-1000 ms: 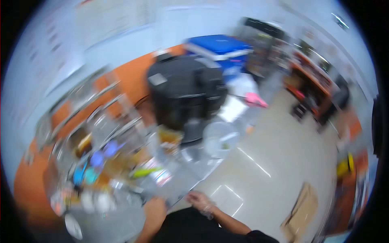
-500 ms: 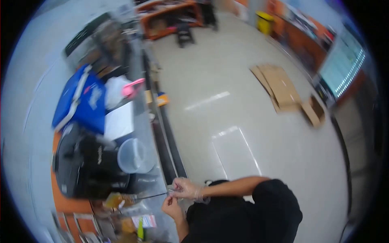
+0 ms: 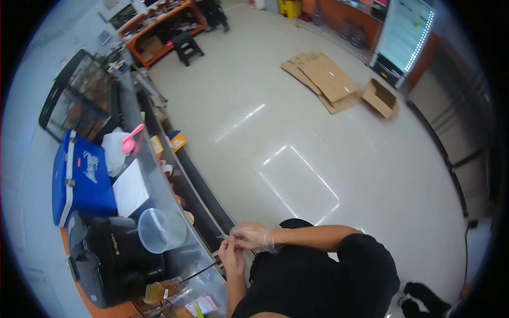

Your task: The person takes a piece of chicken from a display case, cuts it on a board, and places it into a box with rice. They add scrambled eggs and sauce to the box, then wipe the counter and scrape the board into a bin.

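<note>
My right hand (image 3: 251,236) wears a clear plastic glove, its fingers closed and brought together with those of my left hand. The left hand (image 3: 231,256) is bare, fingers pinched just below the right fingertips. A small bit of clear, thin material shows at the fingertips; I cannot make out what it is. Both hands are in front of the edge of a metal counter (image 3: 200,254). Nearest to them on it are a dark cable, a pack with amber-brown contents (image 3: 161,290) and a clear plastic tub (image 3: 160,231).
A black appliance (image 3: 114,257), blue cooler box (image 3: 85,177), white sheet (image 3: 131,189) and pink scoop (image 3: 131,142) line the counter. Flattened cardboard (image 3: 326,79) and an open box (image 3: 379,99) lie on the floor. Another person's legs (image 3: 424,299) show at lower right.
The view has swung, shifting the counter left and down, and has sharpened. My hands stay together in front of the counter edge; the left fingers have risen closer to the right ones.
</note>
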Demonstrator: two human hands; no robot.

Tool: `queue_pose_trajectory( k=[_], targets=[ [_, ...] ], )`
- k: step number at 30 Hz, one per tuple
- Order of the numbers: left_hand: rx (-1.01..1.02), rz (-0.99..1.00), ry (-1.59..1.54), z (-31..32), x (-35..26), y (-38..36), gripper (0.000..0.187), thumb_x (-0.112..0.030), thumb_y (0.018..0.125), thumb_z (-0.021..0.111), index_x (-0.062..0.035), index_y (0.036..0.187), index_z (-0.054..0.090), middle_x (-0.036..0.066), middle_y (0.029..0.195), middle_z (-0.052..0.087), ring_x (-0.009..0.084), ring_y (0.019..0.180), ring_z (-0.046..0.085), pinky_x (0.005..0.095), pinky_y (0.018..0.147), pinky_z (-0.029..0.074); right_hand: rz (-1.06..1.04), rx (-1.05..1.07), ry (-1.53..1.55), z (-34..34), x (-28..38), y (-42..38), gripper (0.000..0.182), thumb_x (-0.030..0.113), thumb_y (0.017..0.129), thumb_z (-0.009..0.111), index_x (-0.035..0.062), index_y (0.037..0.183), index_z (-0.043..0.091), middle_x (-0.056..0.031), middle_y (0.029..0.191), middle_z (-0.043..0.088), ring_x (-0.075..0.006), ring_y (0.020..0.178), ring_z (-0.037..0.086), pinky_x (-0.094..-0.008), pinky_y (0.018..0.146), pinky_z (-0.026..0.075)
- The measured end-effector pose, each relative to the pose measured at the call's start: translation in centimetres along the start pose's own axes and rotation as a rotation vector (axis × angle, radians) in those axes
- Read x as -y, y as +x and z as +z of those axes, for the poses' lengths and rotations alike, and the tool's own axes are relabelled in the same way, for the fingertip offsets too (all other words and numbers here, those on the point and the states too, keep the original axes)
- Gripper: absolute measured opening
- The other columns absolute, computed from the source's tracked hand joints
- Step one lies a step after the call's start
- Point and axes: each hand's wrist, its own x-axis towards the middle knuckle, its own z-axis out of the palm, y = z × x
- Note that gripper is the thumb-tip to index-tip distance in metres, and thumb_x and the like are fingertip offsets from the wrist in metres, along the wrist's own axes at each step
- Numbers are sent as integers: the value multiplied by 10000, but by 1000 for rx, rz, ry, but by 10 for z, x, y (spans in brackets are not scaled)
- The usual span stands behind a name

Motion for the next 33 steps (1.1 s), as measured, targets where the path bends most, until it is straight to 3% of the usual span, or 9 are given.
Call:
queue_pose_trajectory(
  k=[4, 8, 13, 14, 15, 18, 22, 28, 33],
  targets=[
    [-137, 155, 123, 28, -14, 0, 116, -54, 859, 680, 15, 947, 650, 62, 862, 676, 108, 740, 617, 219, 672, 493, 124, -29, 100, 5, -12, 16, 136, 143, 876, 554, 35, 937, 613, -179, 798, 644, -369, 748, 634, -422, 654, 499],
    [-143, 308, 147, 24, -20, -5, 208, -41, 847, 691, 37, 1035, 650, 78, 898, 681, 115, 769, 633, 230, 697, 513, -7, 27, 55, 7, -6, 38, 151, 141, 878, 552, 30, 956, 618, -188, 800, 645, -358, 729, 641, -412, 634, 501],
    [-286, 361, 165, 14, -30, -20, 166, -27, 849, 680, 42, 997, 657, 77, 893, 681, 118, 770, 635, 231, 692, 514, 31, 61, 84, 15, 14, 48, 141, 123, 874, 587, 20, 966, 615, -188, 826, 636, -325, 739, 648, -364, 649, 506],
    [-322, 377, 225, 6, -25, -20, 159, -25, 848, 679, 43, 989, 656, 76, 888, 679, 122, 774, 639, 235, 707, 518, 10, 8, 85, 19, 18, 46, 167, 149, 876, 626, 8, 963, 608, -137, 819, 644, -229, 724, 647, -319, 654, 504],
    [-357, 394, 294, 0, -23, -20, 152, -24, 847, 678, 43, 982, 655, 76, 883, 678, 125, 778, 642, 238, 722, 523, -15, 24, 81, 20, 20, 46, 167, 149, 876, 626, 8, 963, 608, -137, 819, 644, -229, 724, 647, -319, 654, 504],
    [-428, 458, 346, -3, -13, -26, 139, -10, 843, 677, 53, 964, 650, 68, 859, 674, 127, 799, 648, 235, 749, 523, 154, 141, 338, 31, 18, 43, 279, 215, 873, 681, -15, 997, 583, -26, 809, 600, -77, 753, 573, -248, 668, 492],
    [-435, 514, 376, -5, 1, -26, 143, 8, 830, 685, 61, 957, 649, 65, 865, 677, 115, 798, 645, 229, 740, 521, 226, 218, 351, 32, 13, 40, 259, 235, 874, 674, 0, 950, 597, -56, 814, 625, -124, 786, 612, -300, 700, 511],
    [-439, 494, 355, -8, 10, -19, 131, 8, 802, 712, 53, 914, 661, 54, 834, 677, 102, 758, 637, 222, 700, 518, 294, 288, 447, 29, 3, 44, 225, 176, 885, 671, -2, 1002, 600, -36, 869, 624, -84, 785, 594, -240, 687, 501],
    [-396, 428, 408, -11, 7, -22, 102, 6, 790, 726, 35, 869, 670, 41, 799, 673, 87, 718, 621, 216, 669, 509, 461, 404, 846, 36, -26, 44, 163, 139, 916, 621, 6, 1010, 609, -47, 881, 629, -111, 793, 621, -266, 709, 523]
  ],
)
